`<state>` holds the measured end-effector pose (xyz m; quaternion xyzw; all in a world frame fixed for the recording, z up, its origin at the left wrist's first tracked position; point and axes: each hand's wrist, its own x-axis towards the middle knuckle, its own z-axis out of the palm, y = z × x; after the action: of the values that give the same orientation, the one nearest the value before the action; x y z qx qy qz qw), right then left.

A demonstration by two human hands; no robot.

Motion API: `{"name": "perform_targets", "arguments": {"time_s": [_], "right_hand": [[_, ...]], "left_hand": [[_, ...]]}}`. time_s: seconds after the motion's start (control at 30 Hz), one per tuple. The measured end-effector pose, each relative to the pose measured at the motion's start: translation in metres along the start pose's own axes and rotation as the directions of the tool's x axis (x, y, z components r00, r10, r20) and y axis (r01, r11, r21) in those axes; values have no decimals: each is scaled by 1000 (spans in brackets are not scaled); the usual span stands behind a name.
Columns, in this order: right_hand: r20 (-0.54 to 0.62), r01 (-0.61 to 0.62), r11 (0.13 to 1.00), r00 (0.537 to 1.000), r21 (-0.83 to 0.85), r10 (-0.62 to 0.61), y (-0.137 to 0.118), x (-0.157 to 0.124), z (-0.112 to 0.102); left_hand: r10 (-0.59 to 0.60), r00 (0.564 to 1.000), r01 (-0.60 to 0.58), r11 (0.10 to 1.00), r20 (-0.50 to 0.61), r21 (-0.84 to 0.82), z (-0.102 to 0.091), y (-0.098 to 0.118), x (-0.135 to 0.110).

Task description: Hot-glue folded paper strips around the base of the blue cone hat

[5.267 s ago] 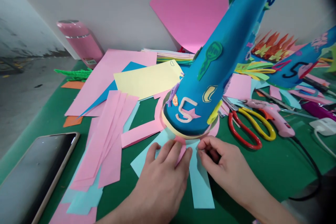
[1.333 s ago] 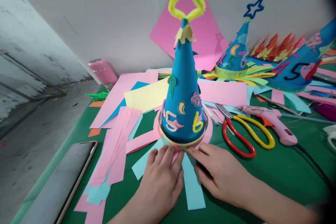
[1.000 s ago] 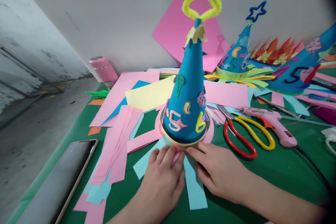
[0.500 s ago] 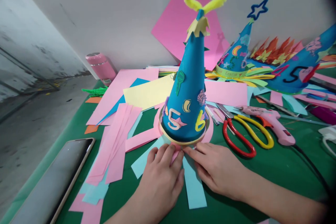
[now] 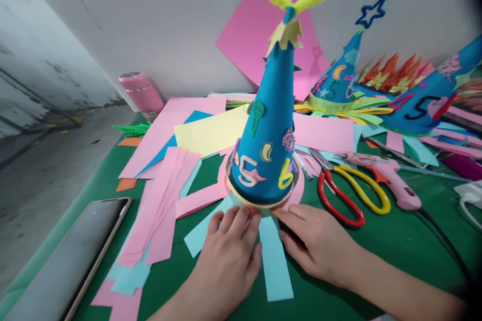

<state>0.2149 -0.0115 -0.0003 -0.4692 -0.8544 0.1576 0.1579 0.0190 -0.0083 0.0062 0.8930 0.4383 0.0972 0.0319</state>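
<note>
A blue paper cone hat (image 5: 268,135) with stuck-on numbers and a yellow pipe-cleaner top stands on the green table (image 5: 380,241). Pink and light blue paper strips (image 5: 274,261) fan out from under its rim. My left hand (image 5: 229,256) lies flat with its fingers pressing on the strips at the hat's near rim. My right hand (image 5: 320,243) rests beside it, fingers stretched toward the rim and pressing on the same strips.
Red-and-yellow scissors (image 5: 350,193) and a pink glue gun (image 5: 387,178) lie right of the hat. More decorated hats (image 5: 341,83) stand behind. A loose pile of pink strips (image 5: 160,205), coloured sheets, a phone (image 5: 71,256) and a pink bottle (image 5: 141,93) are to the left.
The hat stood up from a forward tilt over the last seconds. Both hands have kept pressing at its near rim; only the view has shifted slightly.
</note>
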Motion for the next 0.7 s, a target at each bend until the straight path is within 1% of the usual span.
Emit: {"name": "perform_targets", "arguments": {"time_s": [0.2, 0.4, 0.5, 0.6, 0.7], "right_hand": [[-2, 21, 1000, 1000, -9, -21, 0, 0, 0], [-10, 0, 997, 1000, -79, -1, -4, 3, -2], [-18, 2, 996, 1000, -87, -4, -4, 2, -1], [-27, 15, 998, 999, -69, -17, -3, 1, 0], [-18, 9, 995, 1000, -103, -11, -3, 2, 1]], "left_hand": [[-17, 1000, 17, 1000, -8, -21, 1, 0, 2], [-2, 998, 2, 1000, -63, -6, 5, -1, 1], [13, 999, -13, 1000, -40, -8, 5, -2, 1], [2, 1000, -2, 1000, -4, -19, 1, -1, 2], [-7, 1000, 7, 1000, 22, -24, -1, 1, 2]]}}
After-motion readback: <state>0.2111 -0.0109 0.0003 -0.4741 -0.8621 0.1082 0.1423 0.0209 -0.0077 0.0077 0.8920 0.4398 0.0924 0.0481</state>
